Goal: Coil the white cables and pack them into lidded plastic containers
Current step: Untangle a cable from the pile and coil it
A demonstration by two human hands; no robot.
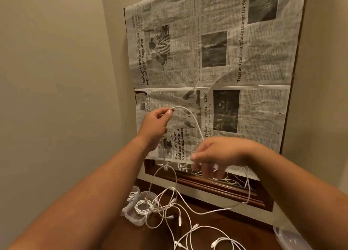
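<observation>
My left hand is raised in front of the newspaper and pinches a white cable between thumb and fingertips. The cable arcs from there to my right hand, whose curled fingers hold it lower down; its fingertips are blurred. From the right hand the cable hangs in a long loop down to the wooden table. Several more loose white cables lie tangled on the table. A coiled cable sits in an open clear plastic container at the table's left.
A newspaper sheet covers a framed board leaning on the wall behind the table. A second clear container stands behind the first. Another clear container or lid lies at the table's right edge. Beige walls close in at left and right.
</observation>
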